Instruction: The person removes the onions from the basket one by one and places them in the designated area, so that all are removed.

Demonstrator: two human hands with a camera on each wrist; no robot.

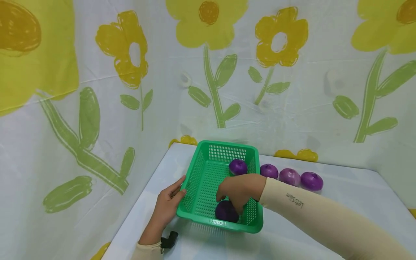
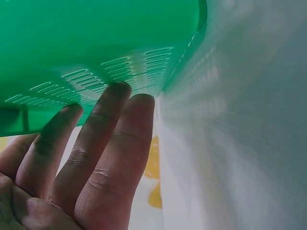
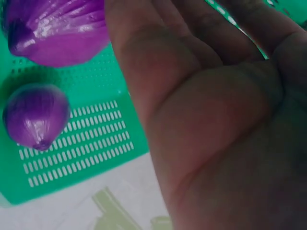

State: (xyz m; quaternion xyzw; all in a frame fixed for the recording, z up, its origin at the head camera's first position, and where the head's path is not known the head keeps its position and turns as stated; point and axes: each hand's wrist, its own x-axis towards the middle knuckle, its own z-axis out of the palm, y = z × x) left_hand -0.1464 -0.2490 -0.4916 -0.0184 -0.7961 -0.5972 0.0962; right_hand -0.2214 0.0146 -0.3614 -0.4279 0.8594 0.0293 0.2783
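A green perforated plastic basket [image 1: 201, 191] stands on the table with two purple onions inside. My right hand [image 1: 240, 189] reaches down into it and holds the dark purple onion [image 1: 226, 212] near the front wall. In the right wrist view that onion [image 3: 60, 31] lies against the fingers, its far side out of frame. The other onion [image 1: 238, 167] rests at the basket's back right corner. At the left side, my left hand [image 1: 167, 204] touches the basket's outer wall with extended fingers [image 2: 103, 112], its thumb near the rim.
Three more purple onions sit in a row right of the basket: one [image 1: 269, 171] close to its wall, a paler one [image 1: 290, 177] and one [image 1: 312, 181] farthest right. Flower-patterned cloth [image 1: 156, 108] hangs behind and left of the white table [image 1: 351, 184].
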